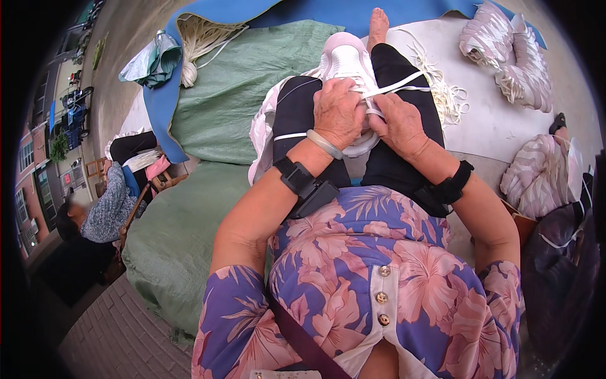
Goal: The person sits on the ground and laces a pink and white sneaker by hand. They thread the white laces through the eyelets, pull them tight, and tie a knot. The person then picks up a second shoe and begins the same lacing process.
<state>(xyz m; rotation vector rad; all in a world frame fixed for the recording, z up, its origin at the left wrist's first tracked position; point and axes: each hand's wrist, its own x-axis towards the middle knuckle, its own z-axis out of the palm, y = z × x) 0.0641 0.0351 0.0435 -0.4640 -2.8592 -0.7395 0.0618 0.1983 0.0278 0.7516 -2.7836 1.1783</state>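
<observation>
I see the pale pink shoe (pixel 346 63) propped on the lap, upper centre | left hand (pixel 338 114) clamps it steady | right hand (pixel 399 124) pinches the white lace (pixel 398 85), pulling it taut | spare shoes (pixel 508 54) upper right

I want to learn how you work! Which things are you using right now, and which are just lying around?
In use: pink-and-white shoe on the lap, white lace, left hand, right hand.

Lying about: pile of shoes, loose laces, bundle of laces, green sack, blue mat.
</observation>
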